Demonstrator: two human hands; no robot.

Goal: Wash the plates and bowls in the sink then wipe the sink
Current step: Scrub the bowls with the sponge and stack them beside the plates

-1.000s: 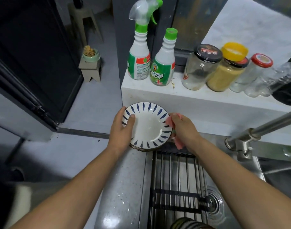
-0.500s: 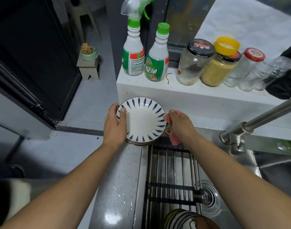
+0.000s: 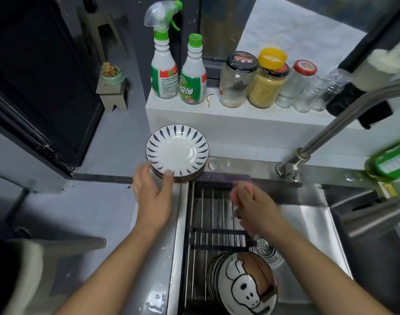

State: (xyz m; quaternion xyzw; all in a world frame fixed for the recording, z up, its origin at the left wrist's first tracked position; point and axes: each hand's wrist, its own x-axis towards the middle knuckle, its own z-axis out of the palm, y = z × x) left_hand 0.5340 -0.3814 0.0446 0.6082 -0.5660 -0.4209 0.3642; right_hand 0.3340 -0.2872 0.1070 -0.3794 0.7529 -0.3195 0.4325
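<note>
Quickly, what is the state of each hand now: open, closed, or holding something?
Left hand: open, touching the edge of the plate stack.
Right hand: closed, holding a pink cloth.

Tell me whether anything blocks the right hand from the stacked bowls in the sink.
Nothing visible does. The right hand, holding a pink cloth, is above the drying rack. The bowls lie nearer the person, uncovered, with open space between.

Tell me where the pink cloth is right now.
Head view: the pink cloth is gripped in the right hand above the sink rack, right of the plate stack and left of the faucet base.
</note>
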